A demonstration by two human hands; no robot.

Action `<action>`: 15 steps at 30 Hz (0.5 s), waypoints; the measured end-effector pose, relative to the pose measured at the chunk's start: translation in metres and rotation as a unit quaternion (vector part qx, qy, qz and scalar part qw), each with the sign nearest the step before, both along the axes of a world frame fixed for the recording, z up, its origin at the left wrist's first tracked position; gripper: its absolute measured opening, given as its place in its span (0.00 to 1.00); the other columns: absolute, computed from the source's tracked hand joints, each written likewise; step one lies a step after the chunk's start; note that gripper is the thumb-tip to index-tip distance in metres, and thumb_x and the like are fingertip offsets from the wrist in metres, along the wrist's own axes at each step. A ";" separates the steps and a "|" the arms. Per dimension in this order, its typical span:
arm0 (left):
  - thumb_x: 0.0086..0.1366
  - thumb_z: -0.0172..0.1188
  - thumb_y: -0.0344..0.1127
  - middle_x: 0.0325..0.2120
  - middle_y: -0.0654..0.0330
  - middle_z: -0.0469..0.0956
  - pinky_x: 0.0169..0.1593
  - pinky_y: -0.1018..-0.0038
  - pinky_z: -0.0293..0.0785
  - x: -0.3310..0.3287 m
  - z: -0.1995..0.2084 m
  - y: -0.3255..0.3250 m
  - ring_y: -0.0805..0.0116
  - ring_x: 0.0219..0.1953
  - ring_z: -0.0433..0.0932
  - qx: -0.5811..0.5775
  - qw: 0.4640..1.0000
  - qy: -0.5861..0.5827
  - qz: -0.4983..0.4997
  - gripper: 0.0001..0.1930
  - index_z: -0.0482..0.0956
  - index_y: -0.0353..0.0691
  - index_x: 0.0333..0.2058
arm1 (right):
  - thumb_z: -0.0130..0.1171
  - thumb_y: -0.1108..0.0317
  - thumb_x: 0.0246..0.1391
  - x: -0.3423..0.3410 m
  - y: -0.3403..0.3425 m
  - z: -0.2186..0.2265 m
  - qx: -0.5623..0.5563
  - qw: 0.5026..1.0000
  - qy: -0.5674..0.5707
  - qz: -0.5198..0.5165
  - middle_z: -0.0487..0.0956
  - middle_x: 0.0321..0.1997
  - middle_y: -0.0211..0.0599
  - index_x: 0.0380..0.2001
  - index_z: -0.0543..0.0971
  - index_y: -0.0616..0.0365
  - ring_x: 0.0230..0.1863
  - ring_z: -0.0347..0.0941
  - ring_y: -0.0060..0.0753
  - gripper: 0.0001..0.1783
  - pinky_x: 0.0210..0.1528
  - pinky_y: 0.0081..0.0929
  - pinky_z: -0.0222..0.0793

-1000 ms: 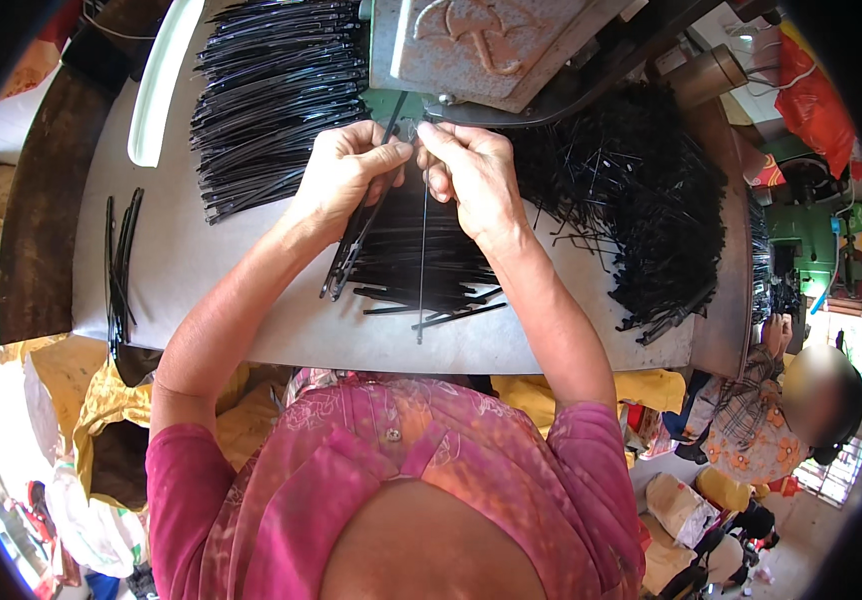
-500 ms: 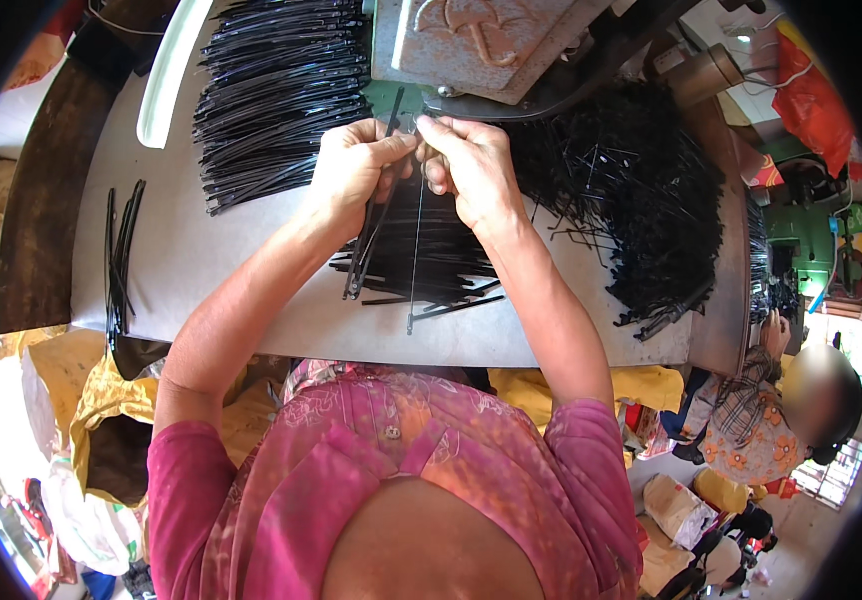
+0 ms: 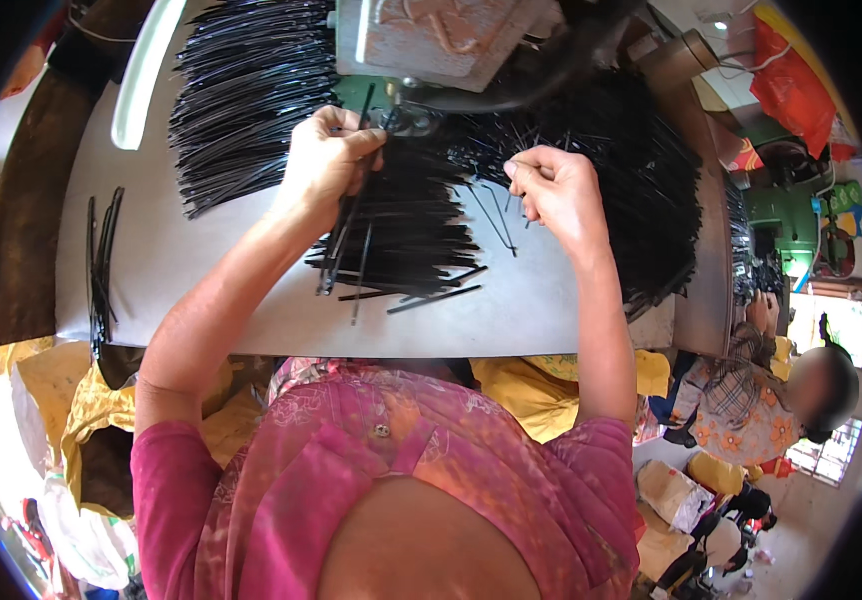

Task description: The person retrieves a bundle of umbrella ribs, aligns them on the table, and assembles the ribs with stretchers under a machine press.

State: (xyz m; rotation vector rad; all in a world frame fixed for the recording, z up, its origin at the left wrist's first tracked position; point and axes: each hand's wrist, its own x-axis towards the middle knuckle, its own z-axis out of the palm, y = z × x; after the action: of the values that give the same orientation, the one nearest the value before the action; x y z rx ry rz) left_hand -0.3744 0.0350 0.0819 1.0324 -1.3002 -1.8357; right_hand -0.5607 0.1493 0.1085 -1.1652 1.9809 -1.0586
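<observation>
Left hand (image 3: 326, 160) grips black strips (image 3: 346, 235); machine (image 3: 441, 40) just ahead.

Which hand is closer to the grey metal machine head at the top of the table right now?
Left. The left hand, gripping a few black strips, sits just below the machine head. The right hand is lower and off to its right, pinching thin strips.

A flat grey work table (image 3: 211, 300) fills the upper half of the frame. A large fan of thin black strips (image 3: 241, 90) lies at its upper left. A smaller heap of black strips (image 3: 406, 235) lies at centre. A dense tangled pile of black strips (image 3: 641, 170) covers the upper right. A few separate black strips (image 3: 101, 265) lie near the left edge. A white tube (image 3: 146, 75) rests at the upper left.
</observation>
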 end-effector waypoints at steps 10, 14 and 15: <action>0.50 0.56 0.31 0.15 0.60 0.68 0.21 0.79 0.63 0.117 0.039 -0.045 0.73 0.17 0.68 -0.374 0.791 -0.461 -0.145 0.12 0.68 0.34 0.32 | 0.53 0.72 0.41 0.022 0.022 -0.018 0.058 0.903 0.395 0.157 0.74 0.27 0.46 0.25 0.73 0.63 0.28 0.72 0.44 0.06 0.29 0.35 0.67; 0.49 0.56 0.30 0.21 0.57 0.70 0.28 0.73 0.66 0.131 0.036 -0.028 0.63 0.26 0.72 -0.666 0.517 -0.537 -0.015 0.13 0.69 0.33 0.34 | 0.52 0.79 0.33 0.029 0.018 -0.027 0.021 0.813 0.552 0.183 0.72 0.19 0.45 0.19 0.70 0.65 0.21 0.73 0.37 0.05 0.19 0.27 0.69; 0.49 0.56 0.29 0.24 0.57 0.70 0.29 0.72 0.67 0.119 0.040 -0.019 0.61 0.28 0.71 -0.648 0.574 -0.498 -0.044 0.11 0.70 0.34 0.32 | 0.53 0.79 0.32 0.031 0.017 -0.029 0.025 0.796 0.575 0.185 0.72 0.19 0.42 0.20 0.70 0.64 0.20 0.73 0.35 0.06 0.19 0.26 0.69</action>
State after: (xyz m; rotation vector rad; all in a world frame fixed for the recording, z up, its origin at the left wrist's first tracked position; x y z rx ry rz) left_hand -0.2558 0.0161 0.1216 0.9735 -2.6192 0.2887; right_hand -0.5296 0.1664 0.0794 -2.3916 2.3478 0.0316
